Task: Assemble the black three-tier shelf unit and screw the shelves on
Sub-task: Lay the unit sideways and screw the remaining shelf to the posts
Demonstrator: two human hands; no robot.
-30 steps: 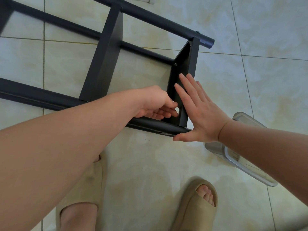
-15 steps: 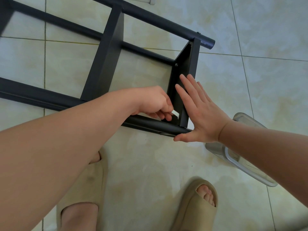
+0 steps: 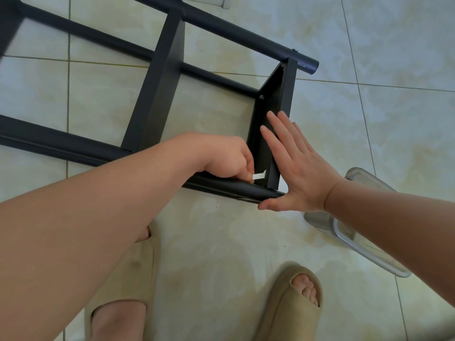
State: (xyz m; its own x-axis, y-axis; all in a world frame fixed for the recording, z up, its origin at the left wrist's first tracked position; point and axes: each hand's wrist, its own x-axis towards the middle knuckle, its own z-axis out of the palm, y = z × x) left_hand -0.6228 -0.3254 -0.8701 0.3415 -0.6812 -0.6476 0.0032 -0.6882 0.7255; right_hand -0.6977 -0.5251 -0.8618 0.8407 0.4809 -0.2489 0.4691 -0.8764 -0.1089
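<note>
Left hand pinching a small pale L-shaped piece at the corner of the end shelf, right hand flat against it, shelf unit sideways on tiles, clear lidded tub under right forearm, contents unclear

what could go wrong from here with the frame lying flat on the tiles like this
1. The left hand pinches a small pale tool in the tight corner between the end shelf and the lower tube. A slip could bang knuckles on metal.
2. The right hand only presses flat on that shelf, so it might shift out of line.
3. The clear container lies under the right forearm and could get knocked.
</note>
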